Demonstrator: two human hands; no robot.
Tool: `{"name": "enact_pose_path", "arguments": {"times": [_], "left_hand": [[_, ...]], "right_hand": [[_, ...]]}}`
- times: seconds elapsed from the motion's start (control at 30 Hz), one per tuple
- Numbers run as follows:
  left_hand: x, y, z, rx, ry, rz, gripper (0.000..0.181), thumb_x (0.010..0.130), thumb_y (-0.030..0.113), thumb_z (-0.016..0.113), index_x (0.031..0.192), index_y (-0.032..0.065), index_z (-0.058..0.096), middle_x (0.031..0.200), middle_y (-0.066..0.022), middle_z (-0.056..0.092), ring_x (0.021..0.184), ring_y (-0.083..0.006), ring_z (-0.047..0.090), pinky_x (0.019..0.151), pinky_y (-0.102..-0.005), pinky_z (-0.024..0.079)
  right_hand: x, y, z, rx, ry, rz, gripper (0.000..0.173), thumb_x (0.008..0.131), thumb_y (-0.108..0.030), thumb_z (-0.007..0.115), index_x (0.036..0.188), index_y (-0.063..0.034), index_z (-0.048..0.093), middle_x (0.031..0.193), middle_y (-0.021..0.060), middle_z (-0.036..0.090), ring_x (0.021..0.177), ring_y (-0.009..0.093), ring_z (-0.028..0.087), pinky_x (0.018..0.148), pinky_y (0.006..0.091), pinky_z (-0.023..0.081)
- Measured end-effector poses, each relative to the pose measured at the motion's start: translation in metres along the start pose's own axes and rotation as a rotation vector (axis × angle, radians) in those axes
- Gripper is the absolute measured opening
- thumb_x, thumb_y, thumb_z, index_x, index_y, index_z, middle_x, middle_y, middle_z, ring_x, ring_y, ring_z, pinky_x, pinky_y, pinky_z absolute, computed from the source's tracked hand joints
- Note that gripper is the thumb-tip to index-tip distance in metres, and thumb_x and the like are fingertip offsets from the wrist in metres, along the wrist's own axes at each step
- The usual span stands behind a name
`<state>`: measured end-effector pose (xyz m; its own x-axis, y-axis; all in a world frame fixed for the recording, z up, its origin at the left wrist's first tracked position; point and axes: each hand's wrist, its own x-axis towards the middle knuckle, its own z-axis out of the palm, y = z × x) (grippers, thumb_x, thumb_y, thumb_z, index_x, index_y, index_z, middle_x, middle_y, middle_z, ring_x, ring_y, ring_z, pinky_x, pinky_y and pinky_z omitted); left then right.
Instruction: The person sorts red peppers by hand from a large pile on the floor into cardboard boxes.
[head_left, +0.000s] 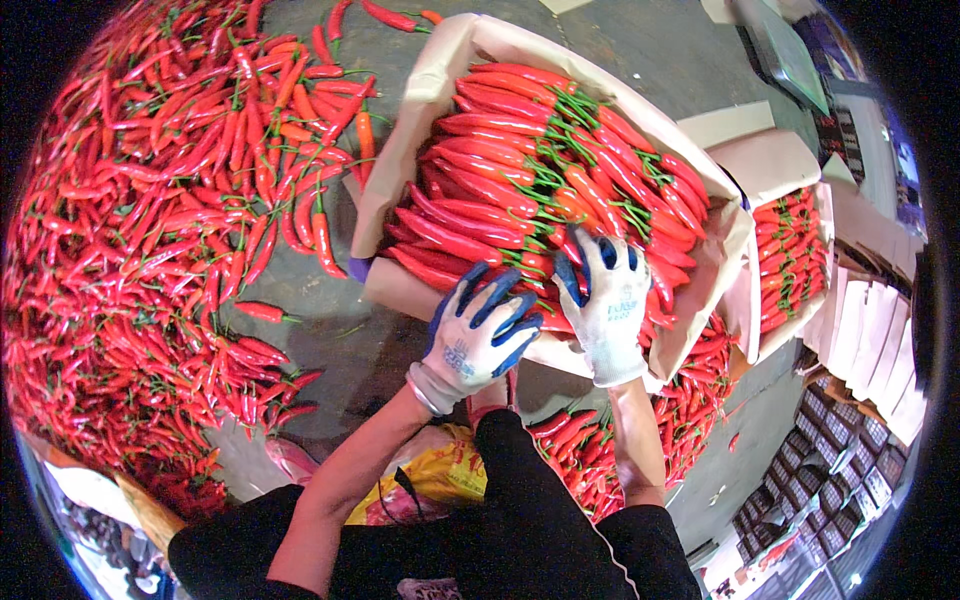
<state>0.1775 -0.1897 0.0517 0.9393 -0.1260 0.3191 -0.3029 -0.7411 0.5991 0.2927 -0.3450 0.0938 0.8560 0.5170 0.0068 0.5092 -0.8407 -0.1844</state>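
Red chili peppers with green stems (487, 180) lie in rows in a paper-lined box (386, 187), many stems meeting along its middle. My left hand (480, 334), in a white glove with blue palm and fingers, rests with curled fingers over the near edge of the box, by the pepper tips. My right hand (607, 300), gloved alike, reaches over the near side onto the peppers, its fingertips among stems and pods. What lies under either hand's fingers is hidden, so a grip cannot be made out.
A large heap of loose red peppers (150, 225) spreads over the floor at left. More loose peppers (577, 442) lie below the box. A second filled box (791, 255) stands at right, near folded cartons (862, 322) and stacked crates (817, 465). A scale-like device (787, 56) is at top right.
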Motion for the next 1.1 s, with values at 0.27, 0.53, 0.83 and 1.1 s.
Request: {"name": "enact_pose_path", "arguments": {"times": [0.27, 0.53, 0.83, 1.1], "left_hand": [[-0.02, 0.001, 0.015, 0.04, 0.111, -0.029, 0.023, 0.069, 0.026, 0.064, 0.091, 0.0197, 0.069, 0.115, -0.0064, 0.063, 0.121, -0.0299, 0.052, 0.106, -0.0603, 0.031], [-0.026, 0.016, -0.059, -0.007, 0.128, 0.049, 0.029, 0.071, 0.023, 0.06, 0.099, 0.0149, 0.064, 0.117, -0.0072, 0.058, 0.126, -0.0298, 0.048, 0.109, -0.0572, 0.032], [-0.104, -0.018, -0.197, 0.653, -0.659, 0.26, 0.036, 0.07, 0.033, 0.062, 0.102, 0.0153, 0.06, 0.113, -0.0098, 0.056, 0.114, -0.0306, 0.052, 0.104, -0.0521, 0.037], [-0.221, 0.052, -0.363, 0.731, -0.854, -0.364, 0.052, 0.07, 0.045, 0.07, 0.109, 0.0128, 0.062, 0.101, -0.0101, 0.06, 0.101, -0.0291, 0.056, 0.091, -0.0433, 0.044]], "right_hand": [[0.002, -0.004, 0.017, -0.006, -0.065, -0.027, 0.051, 0.068, -0.021, 0.073, 0.117, -0.0141, 0.062, 0.109, 0.0165, 0.056, 0.102, 0.036, 0.053, 0.088, 0.0501, 0.042], [-0.017, -0.038, -0.01, 0.124, 0.139, -0.015, 0.043, 0.076, -0.017, 0.069, 0.116, -0.0052, 0.06, 0.109, 0.0193, 0.059, 0.102, 0.038, 0.056, 0.089, 0.0477, 0.044], [-0.051, -0.09, -0.011, 0.553, -0.128, -0.493, 0.045, 0.07, -0.022, 0.072, 0.114, -0.0127, 0.063, 0.104, 0.015, 0.063, 0.096, 0.037, 0.06, 0.084, 0.0449, 0.049], [-0.054, -0.138, -0.114, 0.487, -0.519, -0.842, 0.038, 0.076, -0.021, 0.068, 0.111, -0.0067, 0.063, 0.099, 0.0157, 0.063, 0.089, 0.036, 0.062, 0.082, 0.0403, 0.05]]}}
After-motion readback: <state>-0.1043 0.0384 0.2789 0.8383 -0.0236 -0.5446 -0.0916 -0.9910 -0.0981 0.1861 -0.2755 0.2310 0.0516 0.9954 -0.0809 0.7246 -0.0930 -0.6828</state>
